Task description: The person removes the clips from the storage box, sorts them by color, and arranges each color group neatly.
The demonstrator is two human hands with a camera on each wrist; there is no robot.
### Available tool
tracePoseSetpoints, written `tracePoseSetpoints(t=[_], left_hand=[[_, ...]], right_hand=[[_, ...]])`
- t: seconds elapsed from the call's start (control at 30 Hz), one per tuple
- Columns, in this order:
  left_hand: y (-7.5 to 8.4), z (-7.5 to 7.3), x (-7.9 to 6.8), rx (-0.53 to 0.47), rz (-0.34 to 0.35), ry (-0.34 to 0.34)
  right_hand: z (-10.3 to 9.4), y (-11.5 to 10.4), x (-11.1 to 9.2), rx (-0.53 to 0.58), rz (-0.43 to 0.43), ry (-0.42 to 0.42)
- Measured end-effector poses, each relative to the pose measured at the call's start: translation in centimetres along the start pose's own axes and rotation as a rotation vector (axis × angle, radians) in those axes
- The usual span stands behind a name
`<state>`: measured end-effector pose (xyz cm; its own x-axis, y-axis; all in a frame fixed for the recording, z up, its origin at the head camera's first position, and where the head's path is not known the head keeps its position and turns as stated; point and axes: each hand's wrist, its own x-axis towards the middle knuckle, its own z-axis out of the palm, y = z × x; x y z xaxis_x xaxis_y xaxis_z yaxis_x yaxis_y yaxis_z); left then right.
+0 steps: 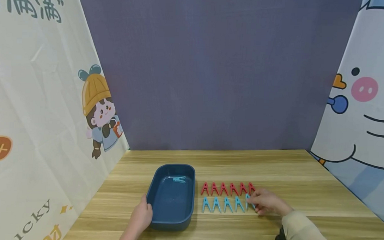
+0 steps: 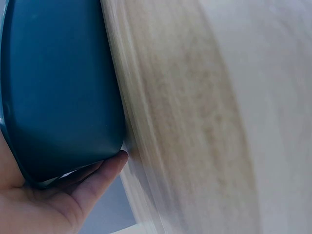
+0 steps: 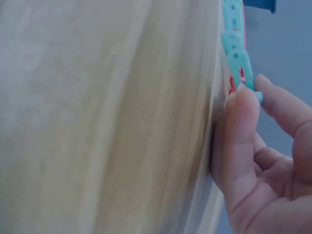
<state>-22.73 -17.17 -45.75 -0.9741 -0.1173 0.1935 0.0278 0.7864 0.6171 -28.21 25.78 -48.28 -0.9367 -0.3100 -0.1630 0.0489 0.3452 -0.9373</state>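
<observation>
My left hand (image 1: 141, 214) grips the near left side of a dark blue plastic bin (image 1: 191, 208); in the left wrist view its fingers (image 2: 100, 183) lie against the bin's outer wall. Inside the bin, toward the far end, is one light blue clothespin (image 1: 179, 179). At the right end of a row of light blue clothespins (image 1: 226, 201), my right hand (image 1: 268, 202) pinches the last clothespin (image 3: 240, 63) between thumb and forefinger. Behind that row stands a row of red clothespins (image 1: 223, 187), lined up side by side. My right fingers partly hide the pinched clothespin.
Everything rests on a wood-grain table (image 1: 241, 164). A dark grey panel (image 1: 212, 71) rises at the back, with printed cloths at the left (image 1: 37, 93) and right (image 1: 369, 147). A small black object (image 1: 281, 239) lies beside the right sleeve.
</observation>
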Motion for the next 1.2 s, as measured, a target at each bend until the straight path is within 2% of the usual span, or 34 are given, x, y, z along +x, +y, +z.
tracePoseSetpoints(t=[0.2,0.6,0.93,1.07,1.2], left_hand=[[0.0,0.0,0.0,-0.015,-0.017,-0.010],[0.0,-0.1,-0.1,-0.021,-0.026,-0.002],[0.0,-0.2,-0.2,-0.028,-0.028,-0.008],[0.0,-0.2,-0.1,-0.031,-0.021,-0.012],[0.0,-0.1,-0.1,-0.035,-0.018,-0.019]], right_hand=[[0.6,-0.4,-0.1,-0.074,0.011,0.055],[1.3,-1.3,-0.2,-0.132,0.054,0.116],[0.9,-1.1,-0.1,-0.141,0.018,0.073],[0.0,-1.1,0.1,-0.119,-0.032,0.018],[-0.8,-1.8,0.5,-0.056,-0.048,-0.014]])
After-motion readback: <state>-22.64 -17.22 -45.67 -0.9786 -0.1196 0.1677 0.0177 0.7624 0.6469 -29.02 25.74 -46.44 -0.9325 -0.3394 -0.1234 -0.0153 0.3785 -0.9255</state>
